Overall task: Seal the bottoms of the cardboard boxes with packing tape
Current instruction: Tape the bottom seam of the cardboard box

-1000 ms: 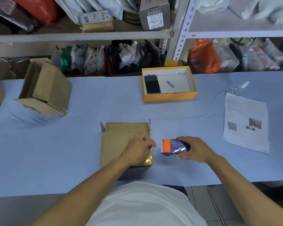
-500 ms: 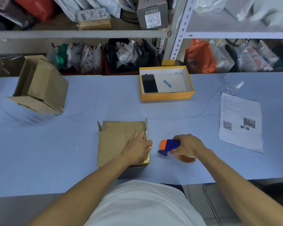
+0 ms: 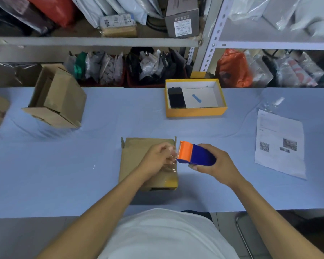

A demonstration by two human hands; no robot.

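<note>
Left hand (image 3: 158,157) pinches the loose tape end (image 3: 171,158) over the box (image 3: 135,161), right hand (image 3: 211,163) grips the dispenser (image 3: 195,154); w/ slack, tape could wrinkle or stick crooked.

On the surface (image 3: 45,165) before you sits a box (image 3: 138,165); your hands meet at its right edge. Behind it lies an open tray (image 3: 195,112), a paper sheet (image 3: 281,133) to your right, another box (image 3: 58,98) far left.
</note>
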